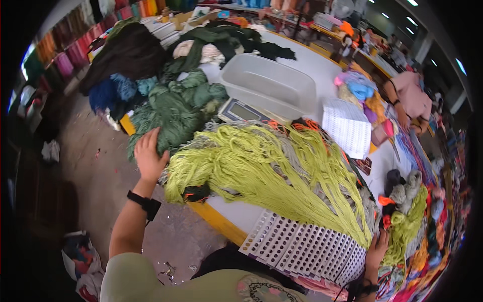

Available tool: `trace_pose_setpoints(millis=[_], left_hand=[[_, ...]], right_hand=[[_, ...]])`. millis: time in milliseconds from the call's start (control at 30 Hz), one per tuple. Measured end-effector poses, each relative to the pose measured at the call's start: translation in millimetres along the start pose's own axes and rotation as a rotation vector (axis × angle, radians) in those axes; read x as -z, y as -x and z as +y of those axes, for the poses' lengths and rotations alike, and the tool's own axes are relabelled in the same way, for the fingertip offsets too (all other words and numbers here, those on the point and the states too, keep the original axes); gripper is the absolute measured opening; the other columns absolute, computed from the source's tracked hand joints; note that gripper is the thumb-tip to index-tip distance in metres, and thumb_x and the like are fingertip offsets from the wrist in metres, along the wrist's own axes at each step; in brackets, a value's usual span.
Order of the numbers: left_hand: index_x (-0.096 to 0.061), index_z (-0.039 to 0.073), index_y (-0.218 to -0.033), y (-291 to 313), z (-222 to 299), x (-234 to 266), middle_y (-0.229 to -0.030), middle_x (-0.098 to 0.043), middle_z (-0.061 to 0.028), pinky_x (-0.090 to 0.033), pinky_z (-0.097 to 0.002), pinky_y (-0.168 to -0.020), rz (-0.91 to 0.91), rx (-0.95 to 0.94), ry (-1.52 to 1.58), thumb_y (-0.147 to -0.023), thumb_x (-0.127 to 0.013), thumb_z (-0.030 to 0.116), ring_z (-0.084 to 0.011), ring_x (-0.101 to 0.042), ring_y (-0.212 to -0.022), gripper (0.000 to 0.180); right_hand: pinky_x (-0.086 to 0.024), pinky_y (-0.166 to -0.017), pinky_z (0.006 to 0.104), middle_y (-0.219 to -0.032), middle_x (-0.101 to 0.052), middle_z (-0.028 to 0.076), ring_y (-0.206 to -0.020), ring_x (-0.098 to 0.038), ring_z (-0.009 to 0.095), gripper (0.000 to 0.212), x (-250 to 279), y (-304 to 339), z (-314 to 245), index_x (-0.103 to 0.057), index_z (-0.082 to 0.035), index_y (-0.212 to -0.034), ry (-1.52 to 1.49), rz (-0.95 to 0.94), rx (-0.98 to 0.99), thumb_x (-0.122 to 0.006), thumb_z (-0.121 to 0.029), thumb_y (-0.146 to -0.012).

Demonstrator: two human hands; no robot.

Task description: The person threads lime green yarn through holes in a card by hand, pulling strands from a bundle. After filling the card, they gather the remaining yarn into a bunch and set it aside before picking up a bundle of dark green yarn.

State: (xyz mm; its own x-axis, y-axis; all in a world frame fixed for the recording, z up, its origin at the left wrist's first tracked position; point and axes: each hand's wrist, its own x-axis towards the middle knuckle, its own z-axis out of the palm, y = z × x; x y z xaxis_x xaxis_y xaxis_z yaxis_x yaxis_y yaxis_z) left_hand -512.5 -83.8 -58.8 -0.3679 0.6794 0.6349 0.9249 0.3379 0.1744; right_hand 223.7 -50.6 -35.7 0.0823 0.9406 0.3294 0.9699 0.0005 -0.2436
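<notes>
A long bundle of yellow-green yarn lies spread across the table, with grey strands under it and dark and orange strands along its far edge. My left hand is at its left end, fingers stretched and apart, against the edge of a dark green yarn heap. At the bundle's right end, my right hand rests beside the strand ends with its fingers extended. Punched white cards with rows of dark holes lie at the near edge, partly under the yarn.
Behind the yarn stand a grey plastic tub and a scale with a display. A printed sheet lies right of them. Colourful yarn hanks fill the right side. Across the table, a person in pink bends over yarn.
</notes>
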Motion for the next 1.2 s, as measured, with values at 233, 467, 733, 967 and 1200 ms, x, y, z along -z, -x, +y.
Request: trace_pose_setpoints(millis=[233, 467, 733, 967, 1200], left_hand=[[-0.047, 0.015, -0.136, 3, -3, 5, -0.131, -0.053, -0.0088, -0.033, -0.0458, -0.104, -0.011, 0.026, -0.003, -0.065, -0.070, 0.013, -0.0323, -0.046, -0.122, 0.075], [-0.046, 0.016, -0.137, 2, 0, 4, -0.132, -0.052, -0.0076, -0.032, -0.0453, -0.104, -0.013, 0.026, -0.003, -0.064, -0.070, 0.014, -0.0315, -0.045, -0.123, 0.076], [-0.045, 0.017, -0.138, 3, -3, 3, -0.133, -0.052, -0.0074, -0.031, -0.0457, -0.105, -0.027, 0.040, -0.017, -0.065, -0.070, 0.015, -0.0309, -0.045, -0.124, 0.077], [-0.046, 0.017, -0.138, 3, -3, 2, -0.133, -0.052, -0.0070, -0.032, -0.0455, -0.105, -0.021, 0.041, -0.019, -0.065, -0.070, 0.014, -0.0307, -0.045, -0.124, 0.077], [-0.046, 0.017, -0.137, 3, -2, 2, -0.132, -0.052, -0.0069, -0.032, -0.0450, -0.105, -0.010, 0.039, -0.023, -0.064, -0.071, 0.014, -0.0304, -0.045, -0.124, 0.077]], right_hand=[[-0.037, -0.094, 0.0482, -0.122, -0.051, 0.023, -0.111, -0.048, 0.043, 0.030, -9, -2, 8, -0.052, -0.001, -0.121, 0.086, 0.061, 0.079, -0.054, -0.011, -0.092], [-0.038, -0.092, 0.0472, -0.118, -0.051, 0.023, -0.107, -0.049, 0.043, 0.029, -6, -3, 1, -0.052, -0.001, -0.119, 0.062, 0.063, 0.073, -0.054, -0.010, -0.091], [-0.039, -0.088, 0.0475, -0.111, -0.051, 0.023, -0.102, -0.050, 0.044, 0.027, -2, -4, -5, -0.052, 0.001, -0.116, 0.028, 0.036, 0.073, -0.053, -0.009, -0.091], [-0.039, -0.090, 0.0478, -0.113, -0.051, 0.024, -0.104, -0.050, 0.044, 0.028, -1, -4, -4, -0.052, 0.001, -0.117, 0.031, 0.030, 0.066, -0.053, -0.010, -0.092], [-0.037, -0.095, 0.0487, -0.123, -0.050, 0.025, -0.112, -0.047, 0.045, 0.031, -2, -4, -2, -0.051, 0.000, -0.121, 0.059, -0.012, 0.017, -0.053, -0.014, -0.094]])
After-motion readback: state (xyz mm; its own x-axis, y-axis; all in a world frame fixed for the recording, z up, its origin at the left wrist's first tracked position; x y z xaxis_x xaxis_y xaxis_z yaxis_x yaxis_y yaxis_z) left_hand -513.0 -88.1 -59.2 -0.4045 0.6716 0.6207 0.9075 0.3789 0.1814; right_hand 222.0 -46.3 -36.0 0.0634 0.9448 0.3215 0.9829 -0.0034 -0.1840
